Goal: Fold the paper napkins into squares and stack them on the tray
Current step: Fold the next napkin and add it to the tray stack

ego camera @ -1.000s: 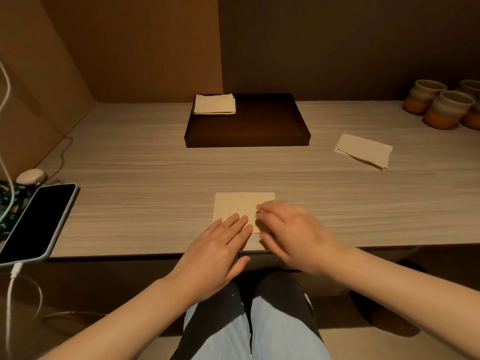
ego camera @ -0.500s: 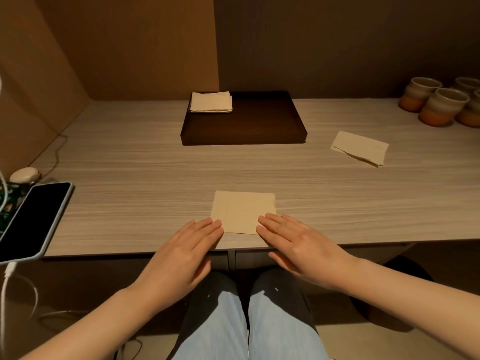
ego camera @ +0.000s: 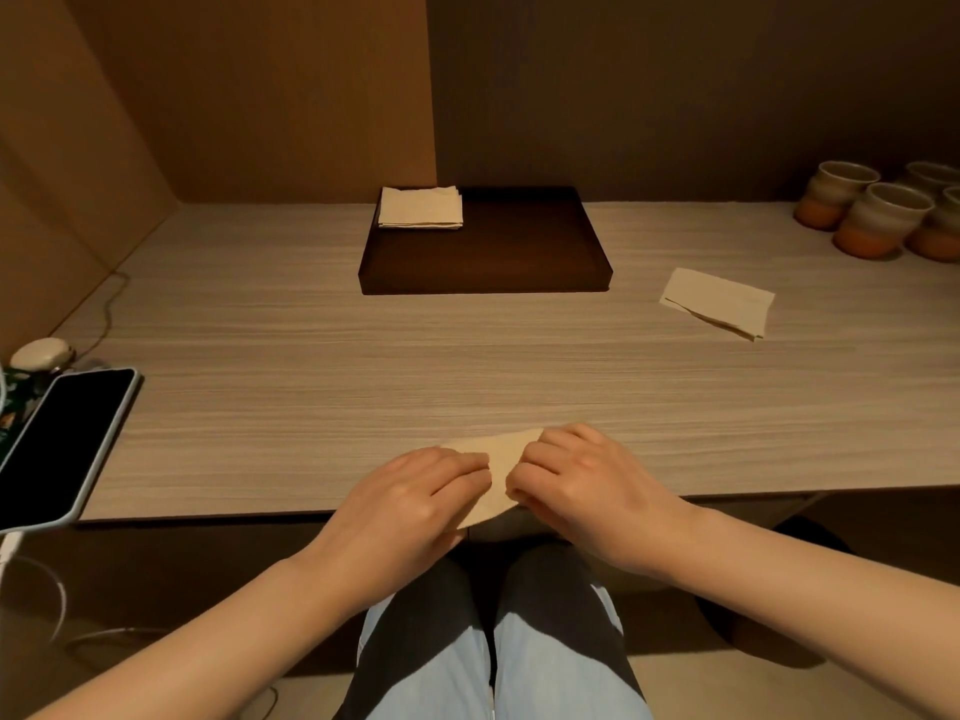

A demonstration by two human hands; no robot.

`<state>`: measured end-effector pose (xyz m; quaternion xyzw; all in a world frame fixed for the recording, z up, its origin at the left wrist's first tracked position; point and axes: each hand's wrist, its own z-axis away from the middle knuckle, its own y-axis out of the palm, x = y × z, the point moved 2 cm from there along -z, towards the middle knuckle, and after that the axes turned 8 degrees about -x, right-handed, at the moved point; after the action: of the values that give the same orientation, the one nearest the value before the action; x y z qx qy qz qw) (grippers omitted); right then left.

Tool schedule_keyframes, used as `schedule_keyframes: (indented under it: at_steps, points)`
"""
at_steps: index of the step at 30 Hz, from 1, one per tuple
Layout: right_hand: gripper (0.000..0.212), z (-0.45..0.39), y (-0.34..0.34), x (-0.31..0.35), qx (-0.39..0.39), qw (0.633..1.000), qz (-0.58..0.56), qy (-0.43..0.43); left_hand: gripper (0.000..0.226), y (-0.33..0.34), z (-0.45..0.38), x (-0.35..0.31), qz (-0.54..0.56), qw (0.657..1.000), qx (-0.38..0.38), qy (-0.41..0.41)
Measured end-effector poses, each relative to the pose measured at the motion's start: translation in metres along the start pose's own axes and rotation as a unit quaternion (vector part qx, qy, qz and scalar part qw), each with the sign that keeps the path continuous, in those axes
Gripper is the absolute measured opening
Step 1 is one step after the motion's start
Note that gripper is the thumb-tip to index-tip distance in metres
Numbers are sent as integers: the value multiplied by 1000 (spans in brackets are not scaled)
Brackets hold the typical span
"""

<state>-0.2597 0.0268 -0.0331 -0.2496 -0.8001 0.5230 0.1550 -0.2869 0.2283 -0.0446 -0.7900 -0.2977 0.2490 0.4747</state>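
Note:
A folded beige napkin (ego camera: 500,459) is lifted at the table's near edge, tilted, and held between both hands. My left hand (ego camera: 415,498) pinches its left side and my right hand (ego camera: 582,485) grips its right side. Much of the napkin is hidden by my fingers. A dark brown tray (ego camera: 485,275) lies at the back middle with a small stack of folded napkins (ego camera: 421,207) in its far left corner. Another napkin (ego camera: 719,301), folded into a rectangle, lies flat on the table to the right.
Several ceramic cups (ego camera: 878,215) stand at the back right. A phone (ego camera: 57,444) with a cable lies at the left edge beside a small white case (ego camera: 39,352). Wooden walls close the back and left. My knees are below the table edge.
The napkin lay flat with my hands resting at its near corners; now both hands have closed on it and lifted it off the table at the near edge.

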Motion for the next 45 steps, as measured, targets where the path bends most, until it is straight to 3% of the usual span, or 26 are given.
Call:
schedule_keyframes:
  at_steps: [3, 5, 7, 12, 20, 23, 27, 36, 39, 42, 45]
  points:
    - [8, -13, -17, -8, -11, 999, -26, 21, 35, -13, -9, 6, 33, 999, -21, -16]
    - [17, -26, -28, -14, -9, 999, -29, 29, 33, -21, -20, 12, 47, 998, -22, -27]
    - [11, -41, -36, -25, -6, 999, -8, 31, 30, -30, -36, 22, 45, 998, -28, -34]
    - [12, -87, -53, -59, 15, 997, 33, 63, 28, -51, -86, 55, -29, 996, -64, -58]
    - [14, -179, -52, -137, 10, 986, 50, 156, 30, -56, -169, 136, -122, 981, -53, -141]
    - [17, -215, -40, -166, -15, 982, 6, 186, 28, -55, -197, 172, -169, 973, -42, -150]
    - [18, -264, -21, -207, -45, 979, 4, 199, 30, -55, -232, 231, -192, 962, -93, -170]
    - [23, -321, 56, -256, -183, 973, 52, 128, 30, -22, -262, 319, -74, 954, -228, -179]
    - [19, -318, 89, -264, -184, 972, 31, 141, 31, 6, -253, 339, -57, 965, -190, -173]
    - [13, -309, 128, -271, -97, 981, 14, 170, 22, 42, -240, 356, -62, 977, -69, -191]
    - [27, -299, 155, -275, -42, 981, -10, 191, 26, 59, -233, 369, -67, 968, 24, -241]
